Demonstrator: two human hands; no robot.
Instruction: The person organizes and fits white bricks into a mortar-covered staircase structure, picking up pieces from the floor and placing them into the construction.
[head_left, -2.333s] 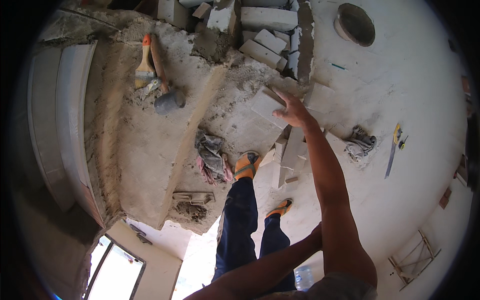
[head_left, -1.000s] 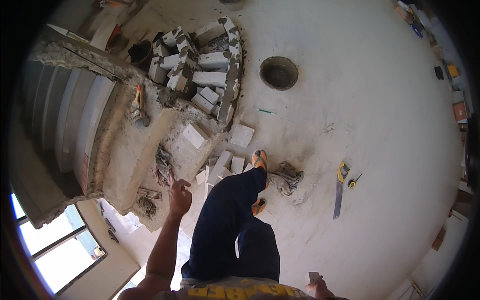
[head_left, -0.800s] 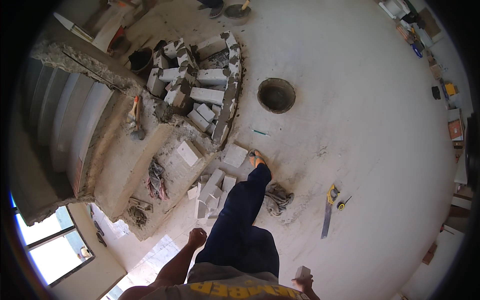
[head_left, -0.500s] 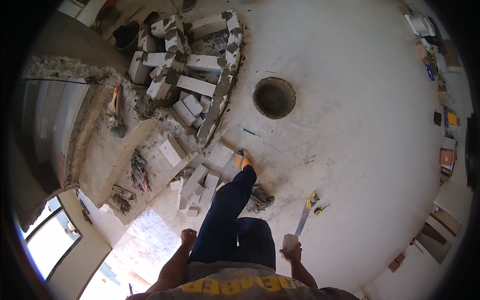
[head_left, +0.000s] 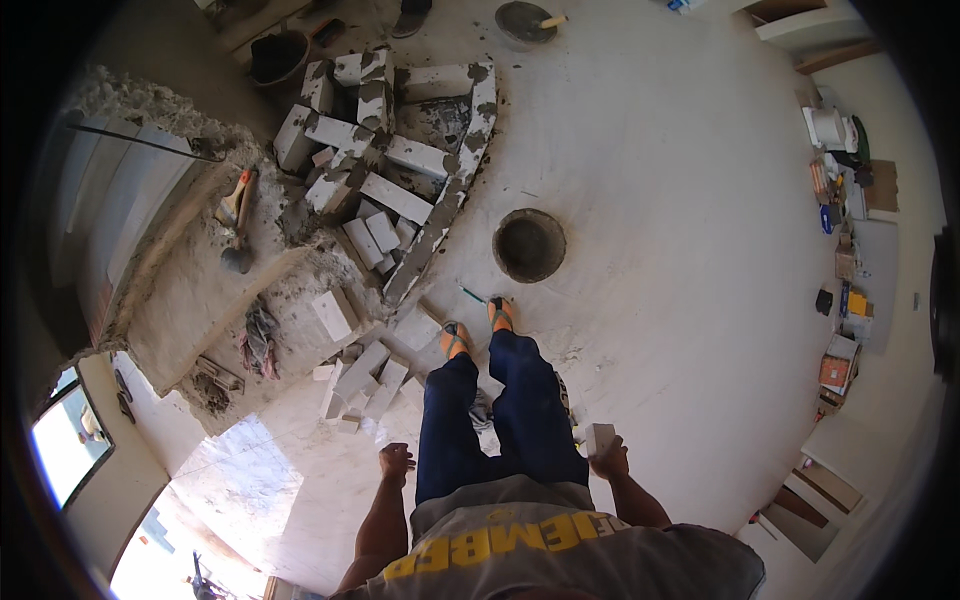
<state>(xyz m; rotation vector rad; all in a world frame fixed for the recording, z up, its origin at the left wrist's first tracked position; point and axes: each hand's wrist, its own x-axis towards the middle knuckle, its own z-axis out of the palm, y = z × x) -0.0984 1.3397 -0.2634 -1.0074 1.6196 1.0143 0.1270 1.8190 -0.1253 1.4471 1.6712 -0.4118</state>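
My right hand (head_left: 611,461) grips a small white block (head_left: 599,439) beside my right thigh. On the other side my left hand (head_left: 397,459) hangs by my left leg, its fingers curled in with nothing visible in them. Before my sandalled feet lie a thin teal pencil-like stick (head_left: 472,294) and a round mortar tub (head_left: 529,246). Ahead to the left stands low walling of white blocks (head_left: 398,197) joined with grey mortar. Loose white blocks (head_left: 358,382) are heaped left of my legs.
A brush (head_left: 238,198) rests on the rough concrete steps (head_left: 190,290) at the left, with a crumpled rag (head_left: 259,340) lower down. A bucket (head_left: 279,57) and a basin (head_left: 525,22) stand at the back. Boxes (head_left: 838,362) and boards line the right wall.
I have stepped forward, and both feet now stand near the tub and teal stick. The block has stayed in my right hand. The handsaw and tape measure are out of sight.
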